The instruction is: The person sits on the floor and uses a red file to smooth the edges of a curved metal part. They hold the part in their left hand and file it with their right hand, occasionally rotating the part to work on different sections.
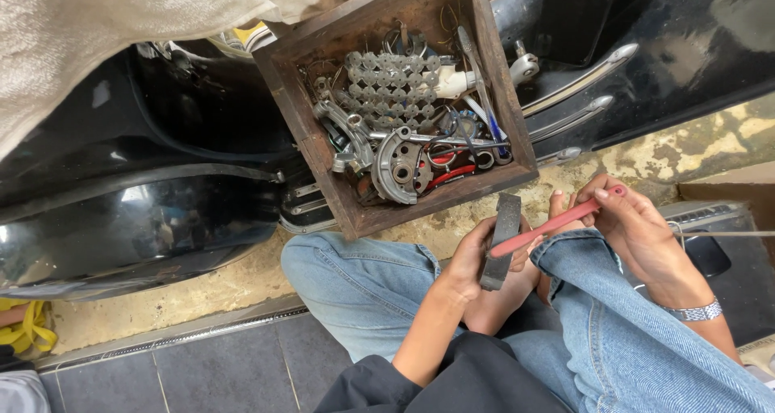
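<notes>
Head view: we sit low beside a glossy black scooter body (137, 219) with chrome trim strips, our knees in faded blue jeans (363, 284) bent over a stained concrete floor (202, 288) edged by dark grey tiles. A cream-white towel (97, 33) drapes over the upper left. Against the scooter stands a dark brown square wooden box (315, 138), tilted toward us and packed with grey metal parts: a studded sheet of small round discs (391, 82), a curved brake-shoe casting (400, 169), wrenches and red-handled pliers (448, 175).

Just below the box, our left hand (472, 264) wraps closed around a flat, dark grey rectangular bar (502, 239), held upright over our lap. Our right hand (626, 219), a silver metal watch band (690, 310) on its wrist, pinches a slim red-handled tool (557, 222) between fingers and thumb; its far end crosses the bar and touches it.
</notes>
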